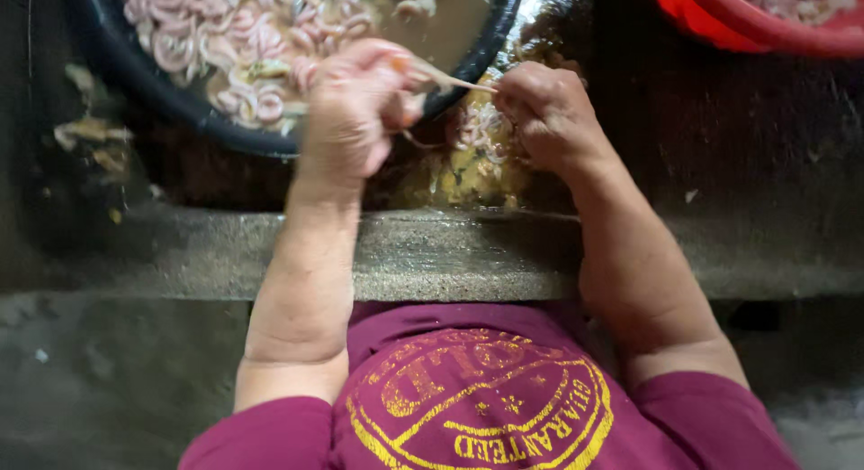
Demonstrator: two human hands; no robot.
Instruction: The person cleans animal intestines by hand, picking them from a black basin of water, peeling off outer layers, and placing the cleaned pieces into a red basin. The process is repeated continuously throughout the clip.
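Standing at a worn, speckled stone bench (450,254), dark and wet beyond its front edge. Holding a thin wooden stick (454,80) level between both hands, just above the bench and beside the near rim of a dark basin (135,70). Pinching one end of the stick in the left hand (355,106), fingers curled tight around it, a pale pink strip dangling below the thumb. Closing the right hand (549,110) over the other end, fingers bunched and gripping, with a clump of pink coiled pieces (481,128) lying just under and between the hands. Showing more pink coiled pieces soaking in murky brownish water inside the basin, right behind the left hand. Lying further out, a red tub (720,25) at the far right corner, well apart from the hands, and some yellowish scraps (90,133) scattered at the left of the basin. Wearing a maroon shirt (468,389) with a yellow round print.
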